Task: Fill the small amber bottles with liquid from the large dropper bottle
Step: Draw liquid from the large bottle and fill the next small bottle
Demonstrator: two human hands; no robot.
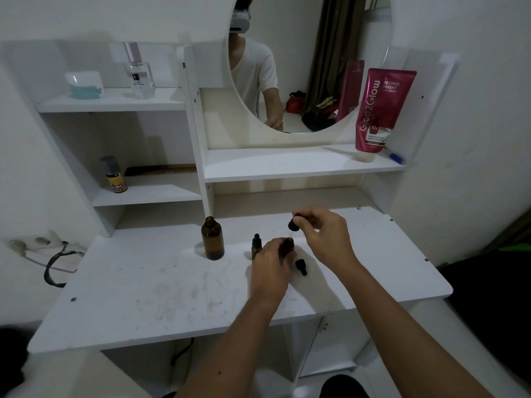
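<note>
Above the middle of the white tabletop [172,282], the right hand [324,234] pinches the black bulb of a dropper [293,224] between thumb and fingertips, its glass tube pointing down towards the open mouth of a small amber bottle [288,246]. That bottle stands upright just below, at about 7 o'clock from the dropper, and the left hand [271,268] curls its fingers round its body to hold it on the table. Whether liquid is in the tube or the bottle cannot be told.

Touching or just beside the left hand at 10 o'clock stands a second small amber bottle [255,246], upright, with its black dropper cap on. A loose black dropper cap [301,266] lies on its side at 4 o'clock from the held bottle, long axis running from 11 to 5 o'clock.

Further out at 9 o'clock stands the large amber bottle [213,238], upright and uncapped, with a dark level of liquid low in it.

On the shelf at 1 o'clock a pink tube [380,110] stands cap down, reading "Glad2Glow" and "RETINOL BRIGHT". At 10 o'clock sits a small spray can [114,175], higher up a clear perfume bottle [138,71] and a pale jar [85,84].
</note>
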